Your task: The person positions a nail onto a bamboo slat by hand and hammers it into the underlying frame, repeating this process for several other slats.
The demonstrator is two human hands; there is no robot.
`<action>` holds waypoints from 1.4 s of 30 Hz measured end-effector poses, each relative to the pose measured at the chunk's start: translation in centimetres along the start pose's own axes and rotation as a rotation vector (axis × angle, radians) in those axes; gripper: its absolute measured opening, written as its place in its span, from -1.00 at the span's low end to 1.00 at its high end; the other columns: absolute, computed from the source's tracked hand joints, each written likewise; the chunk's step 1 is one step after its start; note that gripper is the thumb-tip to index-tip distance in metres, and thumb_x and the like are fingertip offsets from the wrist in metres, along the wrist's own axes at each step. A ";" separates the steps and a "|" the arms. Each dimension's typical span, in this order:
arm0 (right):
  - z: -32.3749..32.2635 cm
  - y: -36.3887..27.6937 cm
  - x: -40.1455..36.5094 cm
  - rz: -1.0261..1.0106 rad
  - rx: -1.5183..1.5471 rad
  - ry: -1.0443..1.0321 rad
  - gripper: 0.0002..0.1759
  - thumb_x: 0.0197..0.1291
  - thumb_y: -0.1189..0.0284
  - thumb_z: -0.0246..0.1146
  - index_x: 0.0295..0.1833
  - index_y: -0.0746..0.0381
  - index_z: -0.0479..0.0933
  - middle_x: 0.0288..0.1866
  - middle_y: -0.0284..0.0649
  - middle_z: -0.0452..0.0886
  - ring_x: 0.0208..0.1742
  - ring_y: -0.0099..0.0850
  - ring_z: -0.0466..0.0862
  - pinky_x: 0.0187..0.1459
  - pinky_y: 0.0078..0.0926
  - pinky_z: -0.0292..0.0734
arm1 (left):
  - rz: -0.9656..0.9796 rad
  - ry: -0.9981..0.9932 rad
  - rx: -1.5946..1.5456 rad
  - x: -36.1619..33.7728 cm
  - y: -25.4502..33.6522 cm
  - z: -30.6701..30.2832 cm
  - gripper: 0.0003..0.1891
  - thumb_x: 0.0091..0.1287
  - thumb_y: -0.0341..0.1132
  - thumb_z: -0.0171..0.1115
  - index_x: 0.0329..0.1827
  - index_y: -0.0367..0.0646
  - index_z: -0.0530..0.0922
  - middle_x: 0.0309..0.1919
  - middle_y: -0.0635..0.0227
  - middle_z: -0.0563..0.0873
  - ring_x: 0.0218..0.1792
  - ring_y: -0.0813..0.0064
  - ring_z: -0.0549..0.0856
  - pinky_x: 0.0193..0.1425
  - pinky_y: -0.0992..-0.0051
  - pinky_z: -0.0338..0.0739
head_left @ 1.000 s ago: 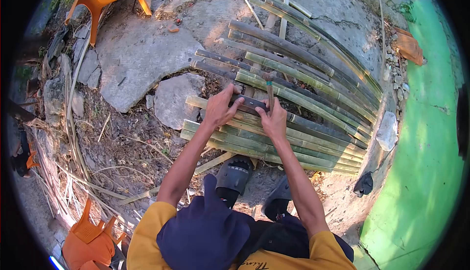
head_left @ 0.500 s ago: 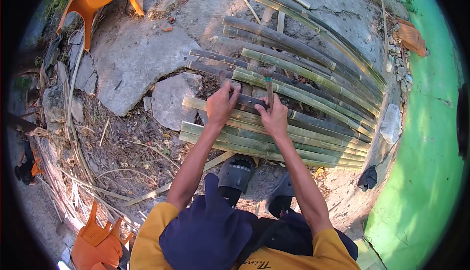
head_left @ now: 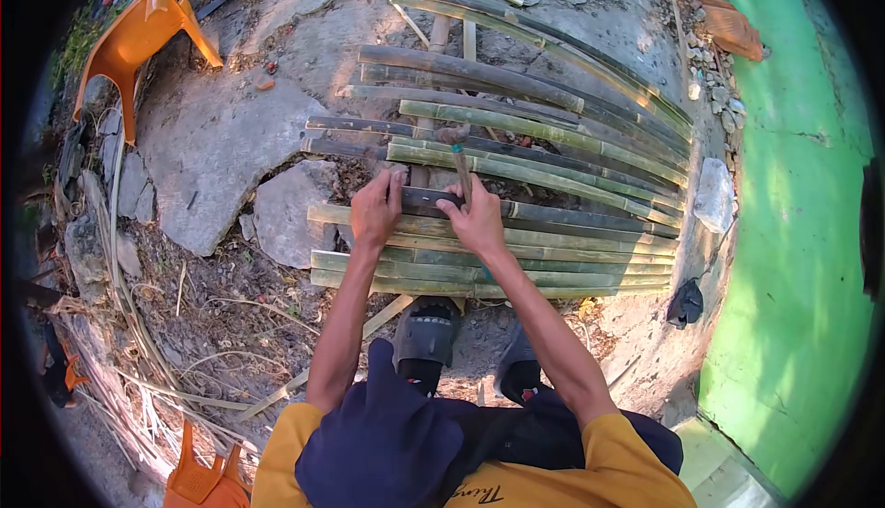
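Split bamboo slats lie side by side across a crosswise pole in front of me. My left hand is closed around the left end of a dark bamboo slat. My right hand grips the handle of a hammer, which stands head up with a green band below its head. The right thumb and fingers also rest against the same dark slat. Paler slats lie nearer to me, below both hands.
An orange plastic chair stands at the upper left, near broken concrete slabs. A green-painted surface runs along the right. A white stone and a black bundle lie beside the slats' right ends. My shoes are just below the slats.
The view has shifted, so the slats and chair appear farther left and somewhat lower. Both hands remain at the dark slat, with the hammer still in the right one.
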State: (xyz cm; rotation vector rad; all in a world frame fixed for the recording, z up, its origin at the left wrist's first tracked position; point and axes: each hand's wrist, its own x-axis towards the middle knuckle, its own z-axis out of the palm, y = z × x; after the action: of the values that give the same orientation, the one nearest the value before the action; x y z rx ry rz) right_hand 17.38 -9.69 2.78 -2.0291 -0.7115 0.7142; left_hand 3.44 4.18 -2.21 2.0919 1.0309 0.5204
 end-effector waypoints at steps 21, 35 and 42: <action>0.8 1.5 0.1 -0.050 0.043 0.070 -0.61 0.17 0.50 0.55 -0.06 0.34 0.46 -0.29 0.02 0.71 -0.29 0.05 0.73 -0.21 -0.06 0.56 | 0.044 0.023 -0.031 0.4 0.8 -0.1 -0.67 0.65 -0.16 0.26 -0.21 -0.27 0.56 -0.53 -0.06 0.55 -0.54 -0.03 0.44 -0.39 0.13 0.39; 0.4 1.7 -0.2 -0.071 0.009 0.036 -0.57 0.14 0.51 0.55 -0.01 0.31 0.44 -0.17 0.08 0.69 -0.07 0.24 0.71 -0.03 0.04 0.57 | -0.030 -0.212 0.029 1.0 0.7 -0.8 -0.52 0.25 -0.07 0.65 -0.10 -0.22 0.57 -0.37 0.01 0.77 -0.33 -0.05 0.77 -0.20 0.16 0.61; -5.9 3.4 -3.3 -0.195 -0.243 0.207 -0.72 0.29 0.53 0.39 0.03 0.25 0.47 0.03 -0.10 0.60 -0.06 0.18 0.71 -0.08 0.09 0.60 | -0.023 -0.211 0.088 1.0 -0.7 -0.2 -0.50 0.31 0.05 0.58 -0.02 -0.18 0.60 -0.33 0.02 0.80 -0.30 -0.10 0.78 -0.16 0.08 0.61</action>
State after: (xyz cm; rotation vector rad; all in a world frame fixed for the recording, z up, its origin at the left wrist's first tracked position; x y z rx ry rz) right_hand 20.10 -16.74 3.45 -2.1749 -0.8927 0.3105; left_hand 3.49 5.34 -2.57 2.1558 0.9681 0.2396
